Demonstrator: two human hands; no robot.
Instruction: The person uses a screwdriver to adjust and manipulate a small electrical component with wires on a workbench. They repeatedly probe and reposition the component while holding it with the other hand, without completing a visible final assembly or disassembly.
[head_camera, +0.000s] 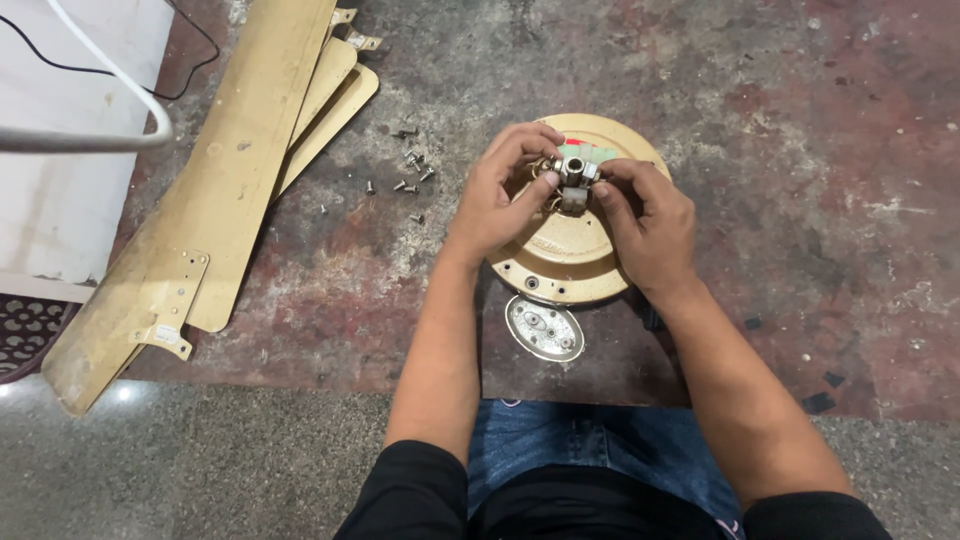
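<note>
My left hand (492, 200) and right hand (645, 222) both pinched on shaft (576, 172), motor (566, 255) directly beneath them.

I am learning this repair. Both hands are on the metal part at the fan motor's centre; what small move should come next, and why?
Probably lift the metal part straight up off the motor: both hands, left and right, already pinch it, and the screws lie loose on the floor.

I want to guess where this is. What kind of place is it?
Probably a repair spot on a bare floor. Both hands, left hand and right hand, work on a round fan motor, with loose screws and detached fan blades lying nearby.
</note>
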